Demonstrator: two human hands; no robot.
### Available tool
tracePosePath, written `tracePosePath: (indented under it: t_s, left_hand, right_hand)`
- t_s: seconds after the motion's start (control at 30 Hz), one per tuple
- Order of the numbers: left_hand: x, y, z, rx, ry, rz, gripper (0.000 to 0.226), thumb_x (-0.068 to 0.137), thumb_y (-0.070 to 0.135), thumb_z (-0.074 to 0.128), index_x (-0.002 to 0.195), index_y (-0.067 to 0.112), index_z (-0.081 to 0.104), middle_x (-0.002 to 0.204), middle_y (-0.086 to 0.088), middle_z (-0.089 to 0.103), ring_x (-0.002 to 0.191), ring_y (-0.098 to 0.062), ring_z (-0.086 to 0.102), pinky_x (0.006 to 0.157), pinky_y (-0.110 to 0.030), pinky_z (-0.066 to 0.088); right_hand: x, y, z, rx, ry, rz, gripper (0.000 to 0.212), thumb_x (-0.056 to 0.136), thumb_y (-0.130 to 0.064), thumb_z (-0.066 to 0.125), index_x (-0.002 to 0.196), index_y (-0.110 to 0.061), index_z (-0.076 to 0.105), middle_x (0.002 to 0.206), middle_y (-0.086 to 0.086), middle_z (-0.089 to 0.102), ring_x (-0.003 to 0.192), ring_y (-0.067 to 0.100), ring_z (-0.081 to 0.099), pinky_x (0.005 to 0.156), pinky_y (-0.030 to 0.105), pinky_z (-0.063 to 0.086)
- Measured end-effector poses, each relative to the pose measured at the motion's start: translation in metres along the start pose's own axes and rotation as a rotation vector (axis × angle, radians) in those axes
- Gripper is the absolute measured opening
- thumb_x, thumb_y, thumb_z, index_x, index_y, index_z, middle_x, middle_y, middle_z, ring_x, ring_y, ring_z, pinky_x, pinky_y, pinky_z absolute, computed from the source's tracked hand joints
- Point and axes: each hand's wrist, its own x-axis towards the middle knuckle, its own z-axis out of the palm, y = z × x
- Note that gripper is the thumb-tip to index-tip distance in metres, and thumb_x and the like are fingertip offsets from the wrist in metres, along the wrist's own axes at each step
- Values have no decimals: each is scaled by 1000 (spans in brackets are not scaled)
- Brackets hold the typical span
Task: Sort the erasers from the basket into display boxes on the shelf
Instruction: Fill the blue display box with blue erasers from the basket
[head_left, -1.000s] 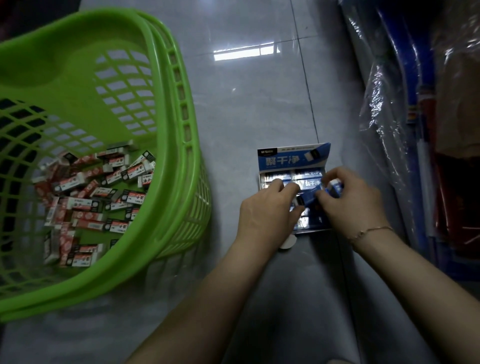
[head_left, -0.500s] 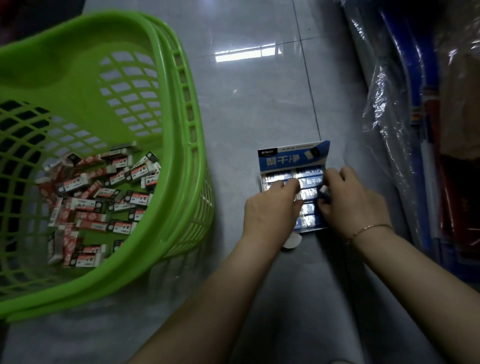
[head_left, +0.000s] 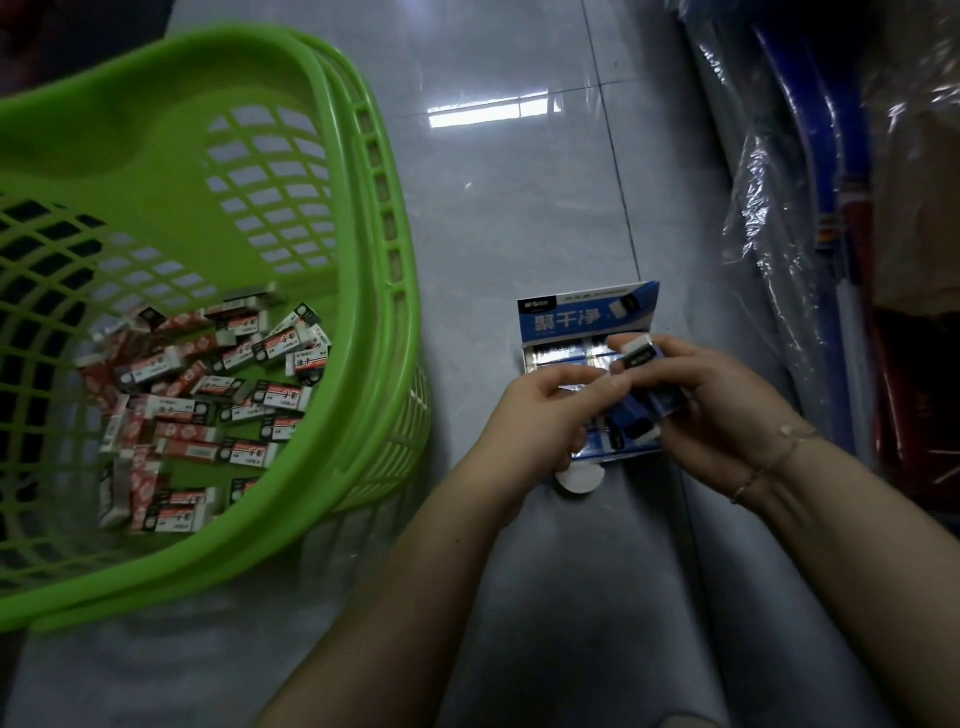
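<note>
Blue erasers (head_left: 635, 422) clutched in the right hand (head_left: 722, 415), held just above the display box (head_left: 587, 317); one white-tipped eraser (head_left: 636, 352) raised at the fingertips, over the box's upper rows. Fingers of the right hand curled round the blue bundle, thumb on top. Left hand (head_left: 540, 415) alongside, fingers bent toward the same bundle and touching it near the middle; whether pinching an eraser or merely steadying, cannot tell. Thin bracelet (head_left: 769, 465) on the right wrist.

Display box open on the floor (head_left: 519, 218), blue lid flap standing up at the far edge with white lettering, rows of blue-wrapped erasers filling the tray beneath the hands. Small white tab (head_left: 579, 478) poking out at the box's near edge, under the left hand.

Well apart to the left, green basket (head_left: 363, 249) of latticed plastic, tilted toward the viewer, with a loose heap of red-and-white erasers (head_left: 208, 395) in its bottom, lying every which way. Grey tiled floor with a bright strip of reflected light beyond the box. Along the right edge, plastic-wrapped goods (head_left: 779, 208) in blue and red, contents too blurred to make out.
</note>
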Motion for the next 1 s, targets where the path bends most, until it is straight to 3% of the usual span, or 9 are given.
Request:
tracePosePath:
  t_s: [0.17,0.3,0.47,0.57,0.67,0.73,0.83,0.93,1.0]
  left_hand:
    - [-2,-2,-6,-7,133,-3,12,88,21,66,99,16,68,64,4,64,48,0,56,38,-11,32]
    - [-4,-4,-10,97,252,42,8,88,18,65,89,10,64,64,-5,64,40,2,54,38,-10,33]
    - [-4,-8,-16,357,321,112,18,80,19,71,80,12,55,56,4,66,66,-17,71,70,-38,54]
    - [-5,-8,-18,507,346,152,21,76,24,72,73,13,54,64,0,66,67,-21,69,70,-45,56]
    - [-6,-9,-19,621,344,162,23,73,28,71,67,14,54,65,-1,66,66,-20,66,67,-42,55]
    - [-6,-11,-19,668,345,174,24,73,28,70,65,13,54,62,-1,64,60,-16,60,61,-35,52]
    - [-6,-14,-21,653,342,172,21,73,27,70,67,13,55,60,1,62,55,-13,52,55,-30,43]
    - [-6,-16,-21,519,262,160,12,77,20,69,86,22,61,65,-1,64,64,-19,62,64,-34,50]
    - [-6,-17,-20,448,209,169,28,81,16,67,104,31,62,70,-2,64,71,-20,66,73,-36,53]
  right_hand:
    - [2,3,3,-38,106,-23,25,84,7,46,96,-6,64,86,13,64,71,19,63,58,24,52]
    - [7,-1,-16,-573,371,-163,21,87,-7,49,96,1,67,79,7,57,64,15,47,54,24,36]
    - [6,3,-29,-956,251,-321,22,75,3,67,85,-15,61,68,0,56,62,15,51,53,19,44]
    - [13,5,-27,-1427,143,-389,18,74,-10,70,82,-23,62,73,-6,60,75,16,56,62,20,38]
    - [21,11,-25,-1845,84,-434,22,81,-24,62,101,-33,66,96,-4,62,103,20,47,74,27,20]
    - [22,16,-26,-1907,75,-487,25,83,-27,60,106,-36,66,105,-4,55,107,20,42,73,26,13]
    - [19,21,-30,-1903,123,-556,26,82,-23,60,106,-28,67,107,2,51,105,25,44,75,28,19]
    - [17,21,-32,-1883,151,-572,21,78,-17,61,99,-18,63,103,8,55,98,30,47,75,32,24]
    - [14,23,-32,-1877,113,-576,19,74,-18,64,93,-17,62,100,8,53,95,30,47,73,30,21]
